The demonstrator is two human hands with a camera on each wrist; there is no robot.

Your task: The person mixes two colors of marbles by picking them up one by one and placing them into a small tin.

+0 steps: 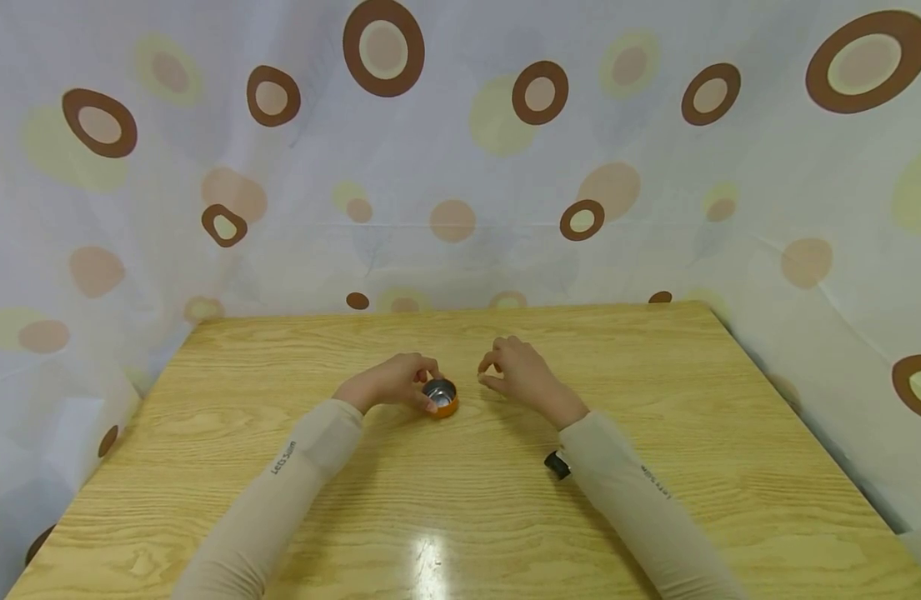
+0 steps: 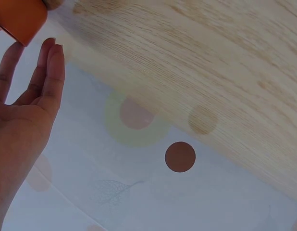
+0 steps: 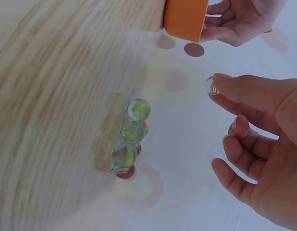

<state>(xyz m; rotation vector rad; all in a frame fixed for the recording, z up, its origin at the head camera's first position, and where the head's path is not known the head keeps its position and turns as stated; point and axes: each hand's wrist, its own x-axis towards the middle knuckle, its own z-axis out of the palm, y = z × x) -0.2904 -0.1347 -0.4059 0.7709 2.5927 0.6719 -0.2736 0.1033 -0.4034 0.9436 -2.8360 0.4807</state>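
Cream sleeves (image 1: 268,500): nearest, stretched over the wooden table (image 1: 430,483).
Left hand (image 1: 392,382): grips the orange cup (image 1: 443,401), mid-table.
Cup: mouth up, axis about vertical.
Right hand (image 1: 526,375): pinches a clear marble (image 3: 210,85), right of the cup, apart; round, no long axis.
Marble cluster (image 3: 131,134): below that hand, strung roughly cupward.
Best handling: I'd steady the cup, release low and gently over its mouth.

Visible are two hands (image 1: 388,381) (image 1: 526,375), one cup (image 1: 447,409), one black object (image 1: 557,465), at least five marbles (image 3: 139,109).
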